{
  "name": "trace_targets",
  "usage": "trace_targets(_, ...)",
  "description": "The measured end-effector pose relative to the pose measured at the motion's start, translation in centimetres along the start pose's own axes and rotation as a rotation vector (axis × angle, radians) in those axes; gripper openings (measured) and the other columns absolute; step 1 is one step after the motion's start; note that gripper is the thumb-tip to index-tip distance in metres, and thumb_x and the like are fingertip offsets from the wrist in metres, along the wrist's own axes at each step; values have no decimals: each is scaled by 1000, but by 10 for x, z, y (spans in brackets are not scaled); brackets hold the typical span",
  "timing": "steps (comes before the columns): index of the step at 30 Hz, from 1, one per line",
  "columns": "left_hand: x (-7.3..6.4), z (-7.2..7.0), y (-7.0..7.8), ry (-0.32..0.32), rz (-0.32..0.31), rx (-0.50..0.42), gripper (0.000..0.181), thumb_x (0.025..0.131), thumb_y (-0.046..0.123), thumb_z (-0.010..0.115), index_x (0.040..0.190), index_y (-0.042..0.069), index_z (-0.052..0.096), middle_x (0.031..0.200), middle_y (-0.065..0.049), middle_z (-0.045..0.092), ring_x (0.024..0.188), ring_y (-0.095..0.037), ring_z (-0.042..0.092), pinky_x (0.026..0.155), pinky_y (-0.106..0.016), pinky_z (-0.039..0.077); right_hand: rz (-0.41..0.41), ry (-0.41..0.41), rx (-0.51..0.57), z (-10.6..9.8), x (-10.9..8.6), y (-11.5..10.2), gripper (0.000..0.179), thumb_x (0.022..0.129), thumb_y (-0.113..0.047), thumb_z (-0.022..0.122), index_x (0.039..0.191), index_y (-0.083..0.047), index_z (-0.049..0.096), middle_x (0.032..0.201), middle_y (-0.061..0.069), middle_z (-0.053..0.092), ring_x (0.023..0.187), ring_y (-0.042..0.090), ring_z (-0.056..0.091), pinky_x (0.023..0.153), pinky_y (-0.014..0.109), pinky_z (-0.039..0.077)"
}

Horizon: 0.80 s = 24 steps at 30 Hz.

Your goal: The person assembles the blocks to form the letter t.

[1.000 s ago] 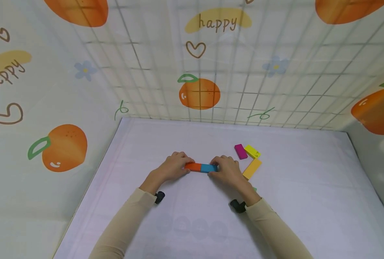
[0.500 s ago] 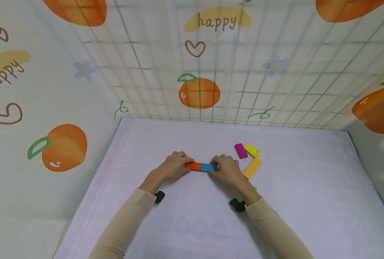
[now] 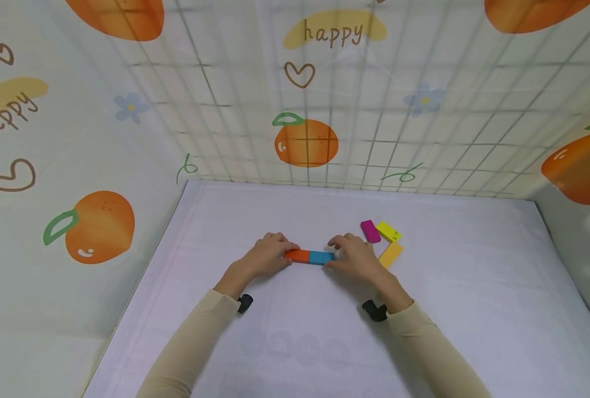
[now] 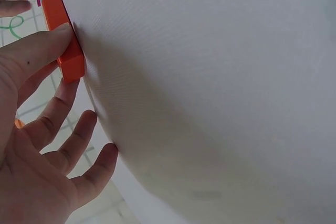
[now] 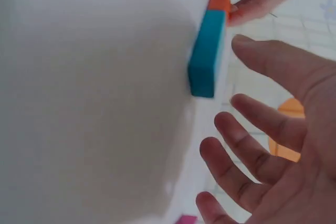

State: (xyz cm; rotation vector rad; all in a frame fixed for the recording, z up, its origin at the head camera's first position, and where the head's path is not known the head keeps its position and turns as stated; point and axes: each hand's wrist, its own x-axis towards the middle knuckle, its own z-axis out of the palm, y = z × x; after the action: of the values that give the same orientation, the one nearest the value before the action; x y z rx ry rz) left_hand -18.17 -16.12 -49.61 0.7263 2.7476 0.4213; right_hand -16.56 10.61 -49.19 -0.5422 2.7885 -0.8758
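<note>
On the white table an orange block (image 3: 297, 256) and a blue block (image 3: 321, 258) lie end to end in a row, their short ends meeting. My left hand (image 3: 270, 255) pinches the orange block's left end between thumb and fingers; the left wrist view shows the thumb on the orange block (image 4: 72, 65). At the blue end, my right hand (image 3: 357, 258) has its thumb and fingers spread apart. In the right wrist view a gap shows between those fingers and the blue block (image 5: 206, 56), and nothing is held in them.
Beyond the right hand lie a magenta block (image 3: 370, 231), a yellow block (image 3: 388, 232) and an amber block (image 3: 390, 255), the last partly hidden by that hand. A fabric backdrop with printed oranges (image 3: 306, 143) rises behind the table's far edge.
My right hand has let go of the blue block and shifted slightly right, its fingers spreading. It now covers more of the amber block and hides the green piece. The left hand stays put.
</note>
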Motion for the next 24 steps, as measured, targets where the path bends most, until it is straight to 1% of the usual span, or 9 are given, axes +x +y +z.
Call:
trace_targets(4,0,-1,1,-2,-4,-3,41,95,27,71,135,24,65,122,0,57,115,-22,48,93,-41,42,-18,-2,43,-13,-3,6,48,84,-29,81,125,-10,66,113,8,63,104,25,57,84,45,45)
trace_targets(8,-1,-2,1,-2,2,-8,41,95,28,71,135,24,65,123,-1,57,115,-23,48,93,-42,42,-41,-17,72,-25,-3,17,48,87,-28,79,128,-9,64,116,10,63,103,29,58,83,44,50)
trace_targets(10,-1,-2,1,0,7,-16,41,95,27,71,135,23,66,123,-1,58,115,-24,49,93,-42,42,-56,-12,80,-32,-2,25,47,87,-26,78,128,-8,64,117,12,63,101,31,58,84,43,49)
trace_targets(12,-2,-2,1,4,10,-23,40,94,27,72,134,23,66,122,-2,58,115,-24,49,92,-43,42,-73,4,84,-40,-1,33,47,87,-25,79,128,-6,64,116,14,63,95,31,57,79,43,48)
trace_targets(15,-2,-2,0,14,13,-30,40,94,26,72,133,23,67,122,-1,58,114,-24,49,92,-43,42,-77,35,81,-52,-1,44,48,87,-25,80,128,-6,64,114,16,63,92,30,55,77,42,46)
trace_targets(17,-2,-1,0,17,11,-29,40,94,26,72,133,23,67,121,-1,58,113,-23,49,92,-42,42,-71,49,78,-60,-1,51,48,87,-25,80,129,-7,63,114,17,62,93,31,54,77,44,47)
trace_targets(19,-1,0,0,18,10,-23,39,94,26,71,134,23,67,121,-1,58,113,-23,49,92,-42,42,-54,59,83,-67,-2,58,47,88,-24,79,129,-8,63,117,18,61,101,34,54,82,47,49)
trace_targets(20,-1,0,0,18,9,-21,39,95,26,71,134,23,67,121,-1,58,113,-23,49,92,-42,42,-46,64,89,-70,-2,61,47,88,-23,79,129,-8,63,119,18,61,103,35,54,82,48,50)
trace_targets(24,-1,2,-1,19,8,-24,39,95,26,71,133,24,67,121,-1,58,112,-23,49,92,-42,42,-25,72,104,-77,-1,73,45,89,-19,78,130,-8,63,122,19,60,108,38,52,86,52,48)
